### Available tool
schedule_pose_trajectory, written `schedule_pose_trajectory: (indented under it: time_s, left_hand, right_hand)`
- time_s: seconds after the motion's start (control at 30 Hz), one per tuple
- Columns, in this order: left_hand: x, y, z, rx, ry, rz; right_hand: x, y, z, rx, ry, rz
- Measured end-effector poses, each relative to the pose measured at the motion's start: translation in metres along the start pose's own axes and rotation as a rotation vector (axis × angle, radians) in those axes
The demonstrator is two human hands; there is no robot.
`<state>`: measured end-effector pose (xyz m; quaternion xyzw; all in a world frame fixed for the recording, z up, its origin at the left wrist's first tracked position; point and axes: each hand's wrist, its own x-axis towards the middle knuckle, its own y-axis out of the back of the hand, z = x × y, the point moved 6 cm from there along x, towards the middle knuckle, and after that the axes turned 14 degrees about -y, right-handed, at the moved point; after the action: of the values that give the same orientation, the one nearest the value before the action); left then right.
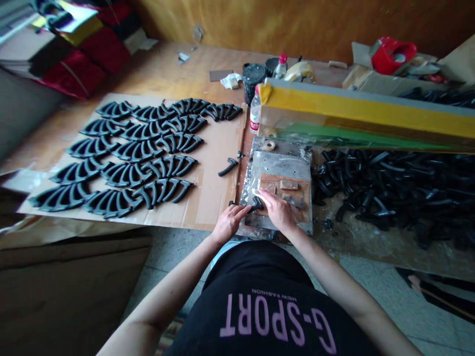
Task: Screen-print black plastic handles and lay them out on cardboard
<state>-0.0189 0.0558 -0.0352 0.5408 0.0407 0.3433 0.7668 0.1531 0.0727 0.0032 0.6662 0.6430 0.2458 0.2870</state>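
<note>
Both hands meet at the near edge of a grey metal plate [282, 165] with a brown block on it. A small curved black plastic part [257, 203] lies between them on the plate. My left hand [230, 221] has its fingers closed on the part's left end. My right hand [279, 210] presses down on its right end with the fingers together. One more black part [227, 167] lies alone on the cardboard, left of the plate.
Rows of black curved parts [137, 153] are fanned out on a cardboard sheet [208, 198] at left. A loose heap of black parts [389, 188] lies at right. A yellow-edged screen frame [363, 111] stands tilted behind the plate, beside a plastic bottle [255, 111].
</note>
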Motion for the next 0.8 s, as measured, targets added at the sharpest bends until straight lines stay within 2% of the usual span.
schedule_pose_trajectory:
  time_s: [0.1, 0.2, 0.47, 0.7, 0.8]
  left_hand:
    - [0.001, 0.001, -0.005, 0.019, -0.033, 0.001]
    - [0.002, 0.001, -0.004, 0.031, -0.053, -0.028]
    - [0.001, -0.002, 0.008, 0.041, -0.066, -0.080]
    - [0.002, -0.001, 0.008, 0.054, -0.096, -0.087]
    - [0.002, -0.001, 0.008, 0.064, -0.092, -0.085]
  right_hand:
    - [0.000, -0.029, -0.002, -0.123, 0.152, -0.131]
    - [-0.005, -0.041, 0.005, -0.192, 0.186, -0.176]
    - [-0.046, -0.021, 0.012, -0.252, 0.197, -0.186]
    - [-0.036, -0.023, 0.003, -0.230, 0.162, -0.162]
    - [-0.045, -0.021, 0.005, -0.185, 0.146, -0.172]
